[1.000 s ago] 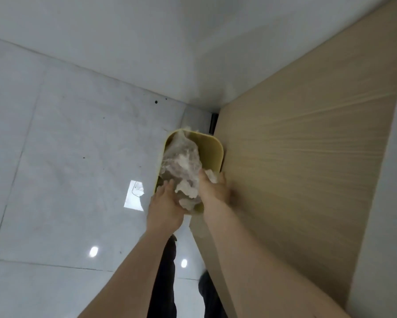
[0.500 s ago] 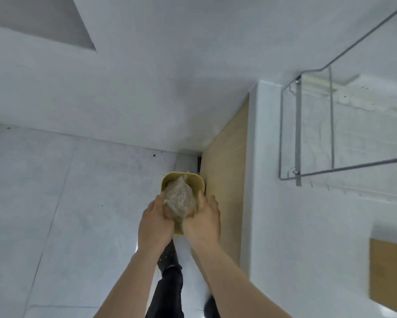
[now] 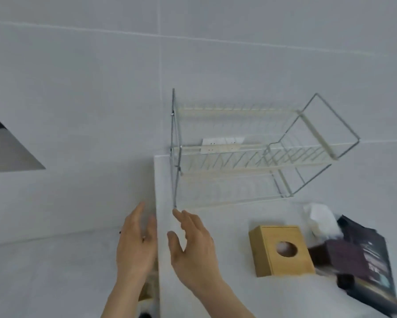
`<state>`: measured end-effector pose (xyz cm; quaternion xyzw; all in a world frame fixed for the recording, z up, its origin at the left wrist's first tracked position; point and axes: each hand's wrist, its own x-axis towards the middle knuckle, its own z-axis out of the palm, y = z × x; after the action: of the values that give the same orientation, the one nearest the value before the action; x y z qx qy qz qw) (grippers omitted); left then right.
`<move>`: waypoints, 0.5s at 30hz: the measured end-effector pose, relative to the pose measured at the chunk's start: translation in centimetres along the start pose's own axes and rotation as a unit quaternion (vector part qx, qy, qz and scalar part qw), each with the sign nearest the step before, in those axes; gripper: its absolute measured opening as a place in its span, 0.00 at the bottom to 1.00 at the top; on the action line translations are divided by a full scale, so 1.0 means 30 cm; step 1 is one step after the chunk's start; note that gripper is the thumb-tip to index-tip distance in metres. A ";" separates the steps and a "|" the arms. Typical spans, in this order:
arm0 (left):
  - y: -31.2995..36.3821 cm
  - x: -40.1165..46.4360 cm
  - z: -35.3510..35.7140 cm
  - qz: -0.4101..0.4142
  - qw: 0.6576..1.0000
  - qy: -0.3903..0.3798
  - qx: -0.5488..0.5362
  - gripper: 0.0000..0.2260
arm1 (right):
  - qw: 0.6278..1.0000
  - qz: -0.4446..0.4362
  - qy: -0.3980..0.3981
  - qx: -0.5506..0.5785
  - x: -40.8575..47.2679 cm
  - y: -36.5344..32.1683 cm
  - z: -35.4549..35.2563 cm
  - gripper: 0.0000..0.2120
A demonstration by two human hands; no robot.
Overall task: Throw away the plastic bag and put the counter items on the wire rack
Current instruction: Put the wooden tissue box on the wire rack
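Observation:
My left hand [image 3: 136, 244] and my right hand [image 3: 193, 244] are raised side by side at the left end of the white counter [image 3: 216, 294], both empty with fingers spread. A two-tier wire rack [image 3: 250, 157] stands against the wall at the back of the counter, just beyond my right fingertips. To the right lie a wooden box with a round hole [image 3: 281, 250], a dark purple box [image 3: 344, 255], a black packet [image 3: 372, 255] and something white and crumpled [image 3: 319, 218]. The plastic bag is out of view. A sliver of the yellow bin [image 3: 147, 292] shows beneath my left wrist.
A white tiled wall [image 3: 101, 88] fills the background, with a socket plate [image 3: 222, 145] behind the rack. The counter's left edge runs down between my hands, and the pale floor [image 3: 43, 271] lies to its left.
Both hands have let go of the plastic bag over the yellow bin and risen empty. The view has swung up from the floor to the counter and wire rack.

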<state>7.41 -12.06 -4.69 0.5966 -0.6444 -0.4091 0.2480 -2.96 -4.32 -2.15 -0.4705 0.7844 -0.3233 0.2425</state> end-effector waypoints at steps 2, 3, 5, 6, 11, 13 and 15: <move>0.119 -0.066 0.078 0.033 0.999 -0.020 0.001 0.23 | 0.999 0.012 0.046 0.006 -0.027 0.088 -0.140 0.21; 0.169 -0.101 0.124 0.047 0.998 -0.035 0.003 0.23 | 0.998 0.019 0.067 0.006 -0.042 0.139 -0.208 0.20; 0.247 -0.175 0.223 0.073 0.995 -0.065 0.005 0.22 | 0.994 0.037 0.105 -0.012 -0.072 0.245 -0.335 0.18; 0.273 -0.209 0.273 0.084 0.993 -0.079 0.007 0.21 | 0.991 0.051 0.121 -0.029 -0.085 0.299 -0.395 0.17; 0.349 -0.339 0.514 0.082 0.985 -0.148 0.010 0.14 | 0.978 0.128 0.117 -0.120 -0.138 0.538 -0.623 0.17; 0.358 -0.378 0.593 0.042 0.986 -0.159 0.010 0.17 | 0.974 0.164 0.074 -0.141 -0.153 0.607 -0.667 0.21; 0.364 -0.406 0.657 -0.024 0.984 -0.174 0.018 0.25 | 0.969 0.188 0.025 -0.156 -0.163 0.659 -0.678 0.24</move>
<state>-12.68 3.84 -4.34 0.5358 -0.6705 -0.5009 0.1120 -26.22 12.62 -2.61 -0.3384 0.9054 -0.1569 0.2030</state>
